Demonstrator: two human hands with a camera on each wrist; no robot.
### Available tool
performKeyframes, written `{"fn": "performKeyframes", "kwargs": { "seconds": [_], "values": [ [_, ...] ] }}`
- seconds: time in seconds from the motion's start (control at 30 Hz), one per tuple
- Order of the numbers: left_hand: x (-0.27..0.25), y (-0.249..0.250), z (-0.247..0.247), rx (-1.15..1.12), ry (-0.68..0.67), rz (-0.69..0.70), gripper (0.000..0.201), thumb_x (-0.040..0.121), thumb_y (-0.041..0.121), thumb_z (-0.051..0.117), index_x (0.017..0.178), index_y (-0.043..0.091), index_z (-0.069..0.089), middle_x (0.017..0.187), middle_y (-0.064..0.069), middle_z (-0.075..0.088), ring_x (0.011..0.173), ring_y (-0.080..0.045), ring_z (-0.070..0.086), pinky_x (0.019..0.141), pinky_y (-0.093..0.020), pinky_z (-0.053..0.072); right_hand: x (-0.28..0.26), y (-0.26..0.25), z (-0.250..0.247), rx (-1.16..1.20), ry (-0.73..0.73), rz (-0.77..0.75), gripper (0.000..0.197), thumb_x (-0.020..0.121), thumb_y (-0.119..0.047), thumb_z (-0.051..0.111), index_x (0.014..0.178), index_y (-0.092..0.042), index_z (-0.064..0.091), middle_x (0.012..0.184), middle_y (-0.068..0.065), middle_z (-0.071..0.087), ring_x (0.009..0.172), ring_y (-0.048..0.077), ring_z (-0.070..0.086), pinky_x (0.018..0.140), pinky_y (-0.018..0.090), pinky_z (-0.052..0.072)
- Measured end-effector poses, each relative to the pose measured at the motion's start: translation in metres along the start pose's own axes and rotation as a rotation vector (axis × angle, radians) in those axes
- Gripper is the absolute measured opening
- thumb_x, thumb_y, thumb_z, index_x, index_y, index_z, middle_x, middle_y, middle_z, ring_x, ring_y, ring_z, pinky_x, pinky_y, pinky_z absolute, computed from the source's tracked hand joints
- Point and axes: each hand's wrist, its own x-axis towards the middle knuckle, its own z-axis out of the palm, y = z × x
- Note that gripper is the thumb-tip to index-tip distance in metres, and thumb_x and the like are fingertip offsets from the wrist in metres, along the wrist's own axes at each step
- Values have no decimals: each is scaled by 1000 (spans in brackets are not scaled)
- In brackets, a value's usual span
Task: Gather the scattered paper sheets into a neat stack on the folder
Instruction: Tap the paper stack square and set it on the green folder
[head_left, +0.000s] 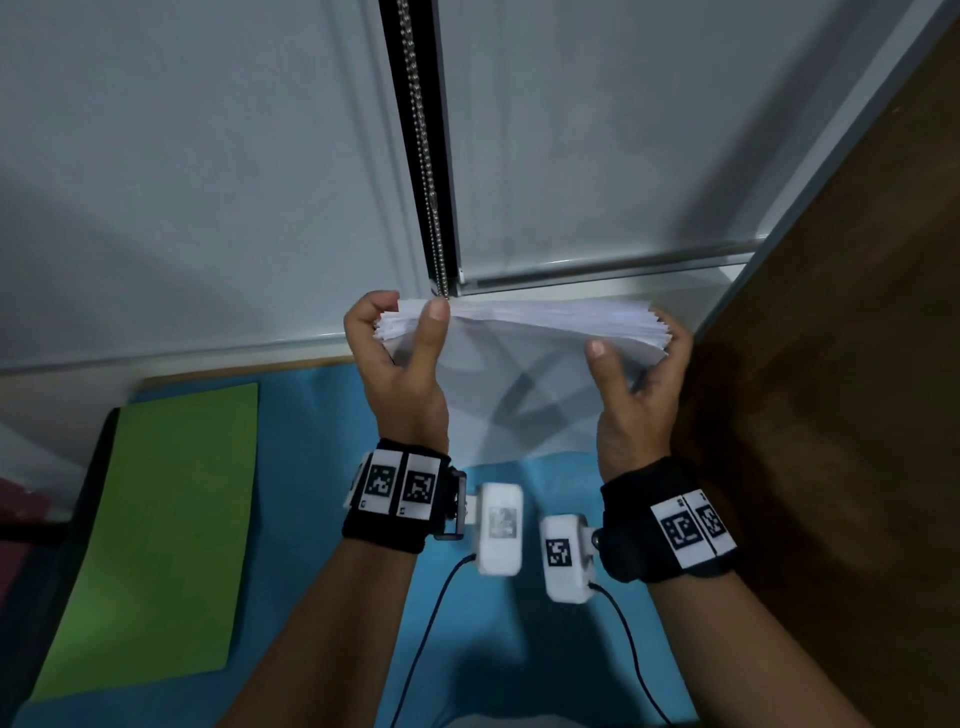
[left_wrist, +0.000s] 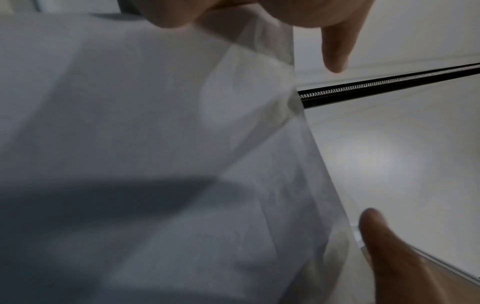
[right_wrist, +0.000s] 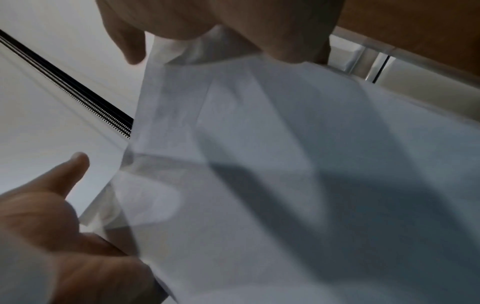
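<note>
your left hand (head_left: 400, 358) and right hand (head_left: 636, 384) each clasp one end of paper stack (head_left: 524, 332), fingers curled round edges, stack upright above blue table cover (head_left: 322, 519). head view alone shows green folder (head_left: 150, 535) lying well left, bare of sheets. wrist views show only paper face (left_wrist: 145, 131) (right_wrist: 285, 164), your thumbs, bead chain (left_wrist: 384, 85).

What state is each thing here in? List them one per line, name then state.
paper sheets: gathered in one bundle, held upright above the blue surface, top edges still uneven
left hand: grips the bundle's left end
right hand: grips the bundle's right end
green folder: lies flat on the left, closed, nothing on it
window blind: lowered to the sill
bead chain: hangs straight down
</note>
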Motion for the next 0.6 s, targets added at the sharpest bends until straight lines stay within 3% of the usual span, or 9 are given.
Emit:
{"fn": "performKeyframes", "kwargs": {
  "seconds": [0.07, 0.13, 0.27, 0.37, 0.43, 0.5, 0.6],
  "values": [
    [3, 5, 9, -18, 70, -42, 25, 87, 13, 69, 100, 8, 48, 69, 28, 58, 64, 13, 53, 66, -1, 39, 0, -3, 3, 8, 36, 35, 53, 75, -53, 74, 114, -29, 49, 111, -1, 59, 104, 13, 60, 94, 33, 49],
    [7, 6, 13, -23, 128, -67, 27, 83, 10, 73, 93, 9, 48, 59, 26, 56, 56, 8, 51, 61, -4, 40, 2, -8, 7, 11, 105, 77, 50, 72, -65, 71, 103, -29, 54, 100, -5, 62, 97, 13, 60, 91, 34, 50],
    [9, 5, 17, 45, 163, -63, 22, 82, 1, 70, 90, 5, 49, 48, 24, 47, 46, 6, 46, 51, -3, 37, 15, -11, 14, 86, 220, 147, 27, 78, -47, 69, 80, -24, 56, 73, -15, 59, 74, 5, 56, 74, 27, 47],
    [9, 4, 16, 79, 171, -33, 17, 85, 1, 66, 90, 4, 51, 48, 23, 46, 47, 5, 43, 52, -4, 37, 21, -7, 16, 93, 259, 177, 20, 88, -30, 68, 77, -22, 54, 65, -16, 57, 66, 2, 52, 67, 23, 45],
    [10, 1, 13, 103, 179, -15, 10, 88, 4, 63, 89, 6, 53, 51, 22, 47, 48, 3, 42, 51, -6, 35, 23, -7, 16, 93, 271, 177, 18, 88, -28, 66, 76, -21, 54, 68, -13, 54, 68, 5, 50, 69, 26, 44],
    [10, -2, 11, 128, 188, -12, 4, 90, 13, 58, 86, 12, 58, 55, 19, 48, 50, 0, 39, 52, -10, 33, 24, -6, 16, 102, 256, 177, 21, 86, -35, 64, 76, -21, 53, 72, -5, 50, 72, 13, 48, 71, 31, 41],
    [13, -9, 9, 175, 170, -1, 18, 95, 31, 50, 86, 19, 60, 65, 16, 53, 62, -5, 46, 62, -22, 40, 23, -6, 15, 86, 213, 181, 30, 83, -51, 61, 76, -23, 53, 77, 0, 51, 77, 20, 48, 73, 36, 42]
  ]
}}
